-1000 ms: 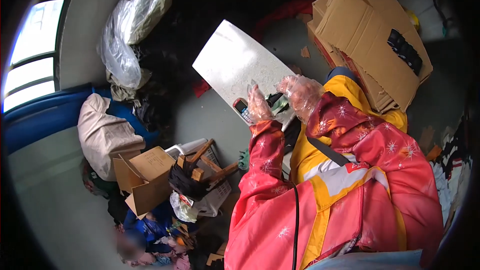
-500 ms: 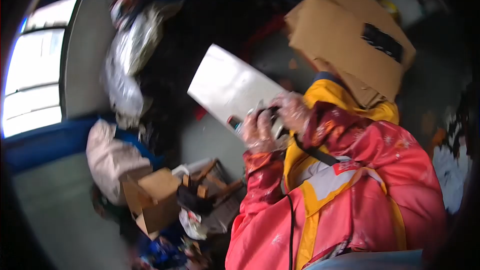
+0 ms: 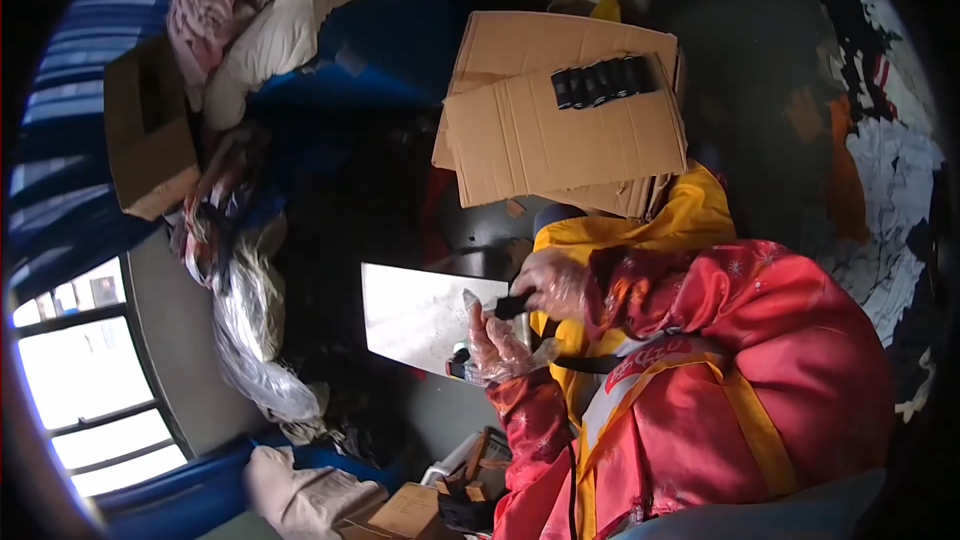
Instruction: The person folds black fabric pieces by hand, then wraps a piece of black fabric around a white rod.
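Note:
Clear plastic gloves cover both hands. My right hand (image 3: 552, 285) grips a small black piece (image 3: 512, 305), whose exact kind I cannot make out. Just below and left of it is my left hand (image 3: 498, 348), with fingers stretched upward beside the black piece; whether they touch it is unclear. Under the hands lies a shiny white board (image 3: 415, 315). A small dark item with a pale green top (image 3: 460, 358) sits at the board's edge by my left hand.
Flattened cardboard (image 3: 520, 140) lies beyond my knee, bearing a row of several black pieces (image 3: 600, 83). Clear plastic wrap (image 3: 250, 320) hangs near the window (image 3: 100, 380). An open box (image 3: 150, 130) is at upper left, and white cloth (image 3: 890, 190) at right.
The view has turned and shifted, so the cardboard and board appear further left. My hands have come slightly apart, and the black piece now shows plainly in my right hand.

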{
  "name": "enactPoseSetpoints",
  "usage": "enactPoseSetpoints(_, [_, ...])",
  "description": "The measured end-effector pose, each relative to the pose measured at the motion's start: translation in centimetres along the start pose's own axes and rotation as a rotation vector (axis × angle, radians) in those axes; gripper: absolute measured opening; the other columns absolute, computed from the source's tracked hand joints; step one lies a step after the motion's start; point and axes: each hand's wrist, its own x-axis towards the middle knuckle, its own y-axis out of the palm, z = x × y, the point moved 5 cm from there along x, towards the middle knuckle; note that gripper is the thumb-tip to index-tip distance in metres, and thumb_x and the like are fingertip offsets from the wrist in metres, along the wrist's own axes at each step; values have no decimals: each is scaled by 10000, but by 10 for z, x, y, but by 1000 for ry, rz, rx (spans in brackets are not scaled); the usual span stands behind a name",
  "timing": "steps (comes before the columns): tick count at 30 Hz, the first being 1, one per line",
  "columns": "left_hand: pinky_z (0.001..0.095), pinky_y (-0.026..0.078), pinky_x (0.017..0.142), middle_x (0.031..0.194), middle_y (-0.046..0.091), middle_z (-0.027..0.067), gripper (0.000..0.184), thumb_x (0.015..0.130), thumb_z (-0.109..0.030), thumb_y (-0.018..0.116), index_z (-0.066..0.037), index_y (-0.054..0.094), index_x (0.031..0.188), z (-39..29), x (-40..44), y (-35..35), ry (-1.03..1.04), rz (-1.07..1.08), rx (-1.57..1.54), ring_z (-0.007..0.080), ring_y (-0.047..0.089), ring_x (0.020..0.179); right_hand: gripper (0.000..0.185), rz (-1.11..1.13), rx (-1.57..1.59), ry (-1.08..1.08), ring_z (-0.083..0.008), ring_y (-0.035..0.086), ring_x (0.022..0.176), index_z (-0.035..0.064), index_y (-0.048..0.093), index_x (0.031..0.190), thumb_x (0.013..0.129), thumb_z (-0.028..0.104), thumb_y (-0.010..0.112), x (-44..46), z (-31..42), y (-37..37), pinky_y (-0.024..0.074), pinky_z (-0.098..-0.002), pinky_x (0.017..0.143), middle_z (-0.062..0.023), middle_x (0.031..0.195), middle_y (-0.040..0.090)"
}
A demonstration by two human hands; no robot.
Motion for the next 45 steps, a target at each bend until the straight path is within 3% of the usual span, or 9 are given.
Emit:
enactPoseSetpoints(6, [210,410,743,994,548,29,335,870,-124,546,-19,474,1180,22,3,11,-238,26,-35,94,494,816,198,-398,-111,167,-300,577,741,57,655,773,635,192,698,23,-55,-107,461,-371,701,-125,779,611])
enactPoseSetpoints(8, [217,417,739,1013,562,43,320,865,-123,554,-2,493,1155,28,-6,16,66,268,275,96,501,815,246,-379,-244,245,-299,573,768,49,647,819,683,254,654,48,-85,-131,455,-361,718,-134,803,608])
enactPoseSetpoints(9, [226,424,742,1019,568,56,308,864,-118,553,18,506,1136,44,-9,22,-401,48,-26,99,501,808,267,-284,-389,255,-293,573,783,49,644,834,698,278,633,64,-99,-143,453,-362,720,-136,810,607])
enactPoseSetpoints(15, [242,459,727,924,599,86,266,843,-98,581,42,537,1065,57,-22,37,-347,110,-235,130,559,788,194,87,-1067,376,-246,613,792,196,674,893,736,266,583,133,-171,-173,484,-399,621,-74,751,620])
enactPoseSetpoints(20, [214,448,663,869,602,59,236,837,-100,588,29,561,1033,68,-18,17,-312,38,-203,106,550,729,207,-34,-635,195,-266,580,875,99,659,797,790,258,526,147,-253,-190,457,-373,742,-126,857,621])
enactPoseSetpoints(23, [210,439,652,847,601,49,246,834,-125,596,15,567,1034,76,-21,14,-389,24,-299,100,541,714,148,282,-1241,236,-270,604,769,64,619,696,777,166,549,162,-272,-187,477,-386,663,-139,748,612])
enactPoseSetpoints(28, [213,437,664,936,596,69,204,853,-99,559,9,572,1025,71,-20,10,-544,120,-178,96,534,747,150,222,39,-636,-277,608,578,55,558,613,752,95,602,143,-311,-209,507,-411,573,-129,600,590])
enactPoseSetpoints(34, [327,462,681,839,609,136,212,813,-84,576,7,584,1004,62,-12,3,-8,75,176,241,595,749,212,3,-801,30,-286,614,731,63,615,739,802,251,540,143,-312,-224,503,-401,665,-136,765,613])
enactPoseSetpoints(45, [320,474,726,852,624,141,183,803,-113,599,-15,613,958,74,-52,-58,-268,-109,208,228,611,804,445,292,-1678,422,-321,572,876,27,626,901,837,440,471,178,-347,-242,456,-399,768,-159,987,596])
